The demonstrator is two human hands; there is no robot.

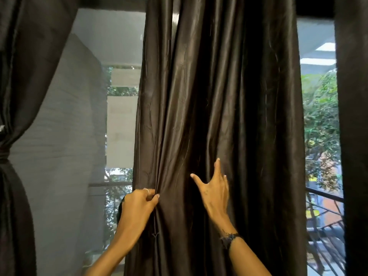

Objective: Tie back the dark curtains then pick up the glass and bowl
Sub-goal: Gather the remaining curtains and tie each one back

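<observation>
Curtains fill the head view: a dark middle curtain [219,116] hangs loose in long shiny folds down the centre, in front of a window [121,116]. The left hand [137,208] is at the curtain's left edge, low in the view; its fingers [154,198] and thumb are curled and pinch a gathered fold of the cloth at that edge. A thin ring [146,189] shows on one finger. The right hand [216,190] lies to the right of it, on the front of the same curtain, with its back toward the camera. Its fingers are straight and spread apart, thumb out to the left and index finger pointing up, pressed flat against the fabric without closing on it. A dark wristband [229,239] sits on the right wrist.

At the far left a second dark curtain [14,76] is already gathered and cinched by a tie-back [4,154] at mid height. A third dark curtain [352,136] hangs straight along the right edge. Between the left and middle curtains, a pale grey wall [65,126] and some foliage show through the glass. Between the middle and right curtains, green trees [320,116] and a black railing [324,196] are visible outside. The glass and bowl are not in view.
</observation>
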